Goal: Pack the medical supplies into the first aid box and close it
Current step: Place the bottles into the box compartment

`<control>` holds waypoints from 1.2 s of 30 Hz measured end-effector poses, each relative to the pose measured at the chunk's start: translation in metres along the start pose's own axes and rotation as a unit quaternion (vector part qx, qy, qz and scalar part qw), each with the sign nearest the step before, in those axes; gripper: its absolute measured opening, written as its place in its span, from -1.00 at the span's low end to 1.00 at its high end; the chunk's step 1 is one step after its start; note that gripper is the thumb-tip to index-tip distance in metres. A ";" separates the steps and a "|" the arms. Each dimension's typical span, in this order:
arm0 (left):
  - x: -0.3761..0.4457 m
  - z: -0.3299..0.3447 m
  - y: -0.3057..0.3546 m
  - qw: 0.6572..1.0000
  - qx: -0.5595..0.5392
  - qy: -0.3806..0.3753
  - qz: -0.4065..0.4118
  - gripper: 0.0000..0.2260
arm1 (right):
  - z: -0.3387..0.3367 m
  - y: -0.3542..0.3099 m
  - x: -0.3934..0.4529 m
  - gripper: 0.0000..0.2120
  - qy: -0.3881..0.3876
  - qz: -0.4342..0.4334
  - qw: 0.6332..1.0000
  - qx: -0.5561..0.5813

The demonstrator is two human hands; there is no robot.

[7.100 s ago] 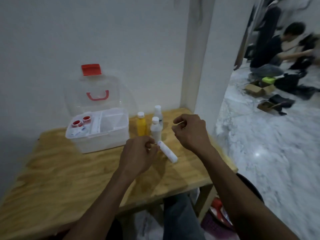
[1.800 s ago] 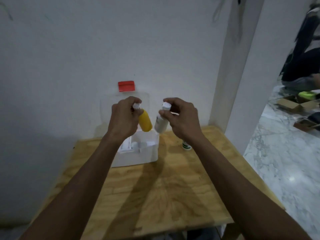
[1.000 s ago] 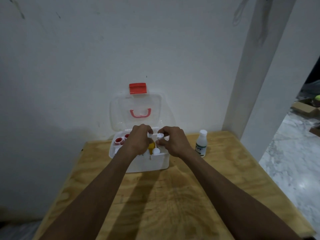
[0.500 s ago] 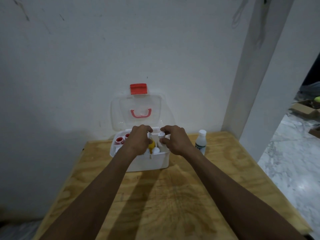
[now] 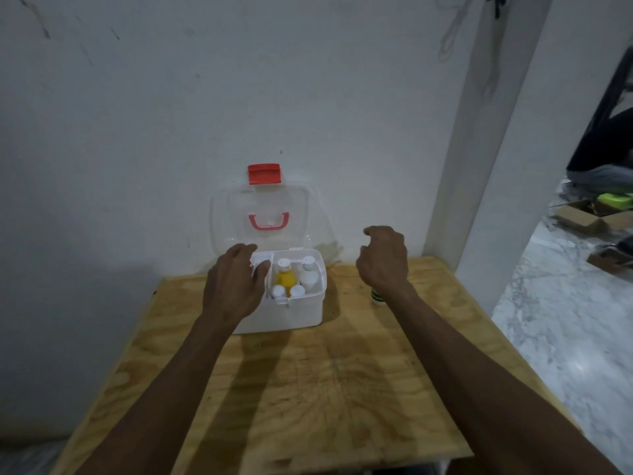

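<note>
- L hand over the left part of the first aid box, palm down, fingers loosely bent, thumb near the centre divider; can't tell if it touches the tray under it, holds nothing visible.
- R hand hovers above the table to the right of the box, fingers loosely curled, nothing in it.
- Under the R wrist: white bottle w/ green label stands on the table, only its base shows, outside the box.
- Box is open, near the back edge of the wooden table, against the wall.
- Right compartment holds a yellow bottle w/ white cap, a white bottle beside it, and two more white caps in front.
- Clear lid stands upright against the wall, red latch on top, pink-red handle in the middle.
- Far right, beyond the pillar: a person on a marble floor w/ cardboard boxes.
</note>
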State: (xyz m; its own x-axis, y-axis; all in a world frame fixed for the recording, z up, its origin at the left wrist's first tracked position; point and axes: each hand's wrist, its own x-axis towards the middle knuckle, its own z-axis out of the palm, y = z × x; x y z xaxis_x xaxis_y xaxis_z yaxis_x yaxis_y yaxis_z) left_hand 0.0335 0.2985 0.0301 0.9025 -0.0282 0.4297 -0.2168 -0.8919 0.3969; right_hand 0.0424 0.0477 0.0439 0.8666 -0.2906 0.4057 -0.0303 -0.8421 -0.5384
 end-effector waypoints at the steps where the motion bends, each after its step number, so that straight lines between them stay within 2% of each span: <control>1: -0.001 0.002 -0.005 1.000 0.016 -0.012 -0.008 -0.57 | 0.000 0.007 0.001 -0.62 -0.013 0.019 1.000 -0.014; 4: -0.003 0.004 -0.015 0.997 0.059 -0.052 -0.020 -0.53 | 0.000 0.018 -0.001 -0.72 -0.054 0.050 0.997 -0.022; 9: -0.007 0.008 -0.015 0.992 0.074 -0.094 -0.031 -0.49 | 0.008 0.024 -0.003 -0.78 -0.054 0.059 0.997 0.010; 14: -0.007 0.011 -0.018 0.986 0.111 -0.122 -0.027 -0.45 | -0.003 0.011 0.003 -0.70 -0.074 0.019 0.997 0.020; 19: -0.007 0.014 -0.019 0.983 0.128 -0.128 -0.031 -0.45 | -0.037 -0.035 0.019 -0.72 -0.015 -0.046 0.996 0.078; 22: -0.008 0.014 -0.019 0.983 0.133 -0.124 -0.028 -0.47 | -0.046 -0.069 0.033 -0.73 -0.004 -0.098 0.990 0.103; 27: -0.009 0.013 -0.018 0.983 0.124 -0.128 -0.033 -0.47 | -0.018 -0.105 0.042 -0.72 -0.048 -0.142 0.982 0.115; 36: -0.009 0.015 -0.020 0.984 0.116 -0.128 -0.036 -0.48 | 0.033 -0.105 0.037 -0.66 -0.135 -0.127 0.979 0.083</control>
State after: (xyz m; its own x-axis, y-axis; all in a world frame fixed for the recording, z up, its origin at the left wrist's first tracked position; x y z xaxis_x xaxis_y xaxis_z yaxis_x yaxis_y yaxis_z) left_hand 0.0353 0.3100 0.0065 0.9832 -0.0476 0.1761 -0.0849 -0.9739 0.2107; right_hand 0.0942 0.1403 0.0915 0.9364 0.0672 0.3444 0.2646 -0.7800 -0.5671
